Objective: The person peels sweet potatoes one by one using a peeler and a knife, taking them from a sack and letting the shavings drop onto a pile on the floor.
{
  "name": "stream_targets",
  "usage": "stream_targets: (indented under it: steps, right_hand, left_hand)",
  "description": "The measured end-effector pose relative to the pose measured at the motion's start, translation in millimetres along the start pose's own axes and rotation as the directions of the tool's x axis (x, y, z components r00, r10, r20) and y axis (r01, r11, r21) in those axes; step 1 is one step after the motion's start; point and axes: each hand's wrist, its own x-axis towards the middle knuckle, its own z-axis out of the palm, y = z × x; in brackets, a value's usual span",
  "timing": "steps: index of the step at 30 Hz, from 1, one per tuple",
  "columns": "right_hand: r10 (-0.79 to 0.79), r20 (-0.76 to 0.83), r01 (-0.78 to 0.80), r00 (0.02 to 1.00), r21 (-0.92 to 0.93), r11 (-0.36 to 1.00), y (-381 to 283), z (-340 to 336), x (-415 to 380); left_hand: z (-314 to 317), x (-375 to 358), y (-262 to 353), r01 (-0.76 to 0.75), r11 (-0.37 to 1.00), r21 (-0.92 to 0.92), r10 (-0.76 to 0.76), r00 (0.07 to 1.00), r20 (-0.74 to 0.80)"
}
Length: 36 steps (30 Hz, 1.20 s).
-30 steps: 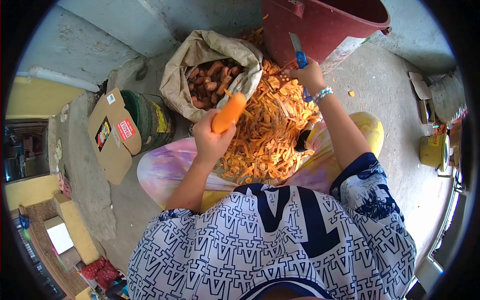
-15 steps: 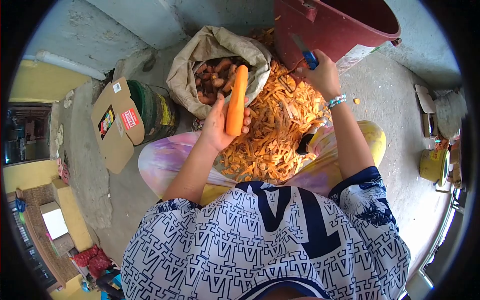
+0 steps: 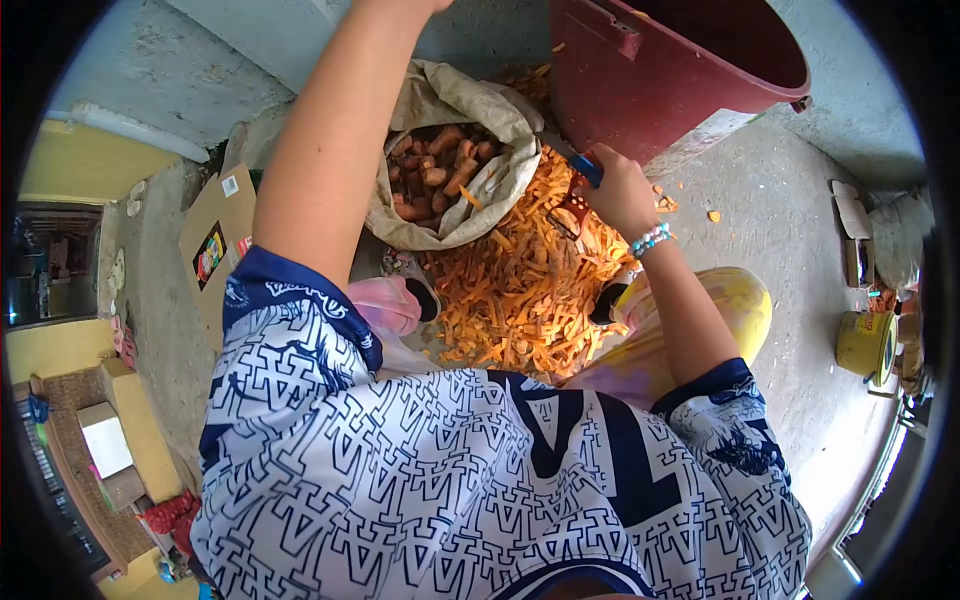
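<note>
My left forearm (image 3: 335,130) stretches up past the sack; the hand itself lies beyond the top edge, with only a sliver of wrist showing. My right hand (image 3: 622,192) is closed around a blue-handled knife (image 3: 587,170), above a heap of orange peelings (image 3: 510,285) between my legs. Its blade hardly shows at this angle. Something red (image 3: 577,200) is just below the right hand, over the peelings. Unpeeled carrots (image 3: 435,170) fill the open beige sack (image 3: 480,220) left of the heap.
A large dark red tub (image 3: 620,90) stands behind the heap, near the wall. On the left is a cardboard piece (image 3: 215,225), partly behind my arm. A yellow bucket (image 3: 865,345) stands at far right. My shoes (image 3: 425,300) flank the peelings.
My left hand has swung up and forward out of view; the peeled carrot it held no longer shows. My right hand has lowered slightly toward the peelings, still holding the knife.
</note>
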Motion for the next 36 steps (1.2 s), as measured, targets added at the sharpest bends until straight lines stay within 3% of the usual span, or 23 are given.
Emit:
stream_targets:
  steps: [1,2,3,4,5,6,7,10,12,13,15,16,23,25,26,27,28,29,30,31,33,34,36]
  right_hand:
    - [0.003,0.004,-0.003,1.0,0.004,1.0,-1,0,1]
    - [0.02,0.034,-0.021,0.999,0.016,1.0,-3,-2,3]
    - [0.039,0.064,-0.04,0.997,0.025,0.999,-4,-1,4]
    - [0.034,0.08,-0.034,0.996,-0.007,0.999,-2,3,6]
    - [0.039,0.082,-0.039,0.996,-0.012,0.999,-1,5,8]
    - [0.042,0.122,-0.04,0.992,-0.02,0.999,-2,7,10]
    - [0.047,0.162,-0.044,0.986,-0.026,0.999,-3,9,11]
    - [0.053,0.184,-0.052,0.981,-0.011,0.999,0,14,18]
    - [0.046,0.187,-0.052,0.981,0.027,0.998,3,15,21]
    - [0.052,0.189,-0.057,0.981,0.024,0.998,4,15,24]
    - [0.084,0.206,-0.091,0.975,0.023,0.996,3,12,26]
    - [0.089,0.206,-0.096,0.975,0.022,0.995,3,11,27]
    - [0.077,0.184,-0.081,0.98,0.012,0.997,3,10,26]
    - [0.064,0.163,-0.066,0.985,0.01,0.998,3,9,25]
    - [0.049,0.119,-0.054,0.992,0.035,0.998,3,6,25]
    - [0.034,0.075,-0.038,0.997,0.061,0.997,3,4,25]
    - [0.023,0.029,-0.024,0.999,0.048,0.999,5,0,25]
    - [0.012,0.026,-0.013,1.0,0.056,0.998,5,-4,26]
    - [0.002,-0.045,0.004,0.999,0.115,0.993,5,-9,27]
    - [-0.003,-0.117,0.023,0.993,0.172,0.985,5,-14,29]
    - [-0.04,-0.177,0.074,0.983,0.191,0.979,7,-15,32]
    - [-0.012,-0.159,0.065,0.987,0.336,0.94,9,-14,34]
    - [0.042,-0.086,0.012,0.995,0.543,0.84,-2,-18,29]
  left_hand:
    - [-19,-5,-29,0.006,1.0,0.001,-0.006,1.0,0.001]
    - [-47,-10,-74,0.113,0.929,0.352,-0.111,0.993,-0.028]
    - [-72,-21,-127,0.205,0.73,0.652,-0.196,0.977,-0.088]
    - [-90,-43,-191,0.269,0.685,0.677,-0.129,0.959,-0.251]
    - [-95,-69,-229,0.472,0.485,0.737,-0.308,0.88,-0.361]
    - [-108,-90,-272,0.422,0.222,0.879,-0.497,0.824,-0.27]
    - [-99,-113,-294,0.483,0.133,0.865,-0.621,0.721,-0.307]
    - [-82,-165,-356,0.287,0.087,0.954,-0.636,0.753,-0.168]
    - [-76,-180,-391,0.077,0.097,0.992,-0.543,0.84,-0.013]
    - [-74,-174,-395,0.076,0.102,0.992,-0.545,0.838,-0.008]
    - [-67,-165,-397,0.015,-0.03,0.999,-0.801,0.598,-0.033]
    - [-65,-167,-398,-0.018,-0.074,0.997,-0.736,0.676,-0.042]
    - [-79,-189,-410,0.187,-0.2,0.962,-0.718,0.64,-0.274]
    - [-101,-201,-417,0.202,-0.238,0.95,-0.771,0.555,-0.311]
    - [-107,-208,-390,0.297,-0.162,0.941,-0.674,0.663,-0.325]
    - [-117,-204,-364,0.301,-0.174,0.938,-0.673,0.659,-0.336]
    - [-128,-198,-340,0.649,0.006,0.761,-0.823,0.435,-0.365]
    - [-137,-193,-316,0.902,0.093,0.421,-0.938,0.222,-0.267]
    - [-138,-194,-291,0.978,0.122,0.167,-0.95,0.164,-0.267]
    - [-133,-198,-266,0.978,0.128,0.167,-0.945,0.171,-0.279]
    - [-113,-214,-220,0.859,0.347,-0.376,-0.936,0.346,-0.072]
    - [-98,-214,-196,0.856,0.353,-0.377,-0.934,0.349,-0.08]
    - [-59,-212,-156,0.742,0.43,-0.514,-0.878,0.476,-0.048]
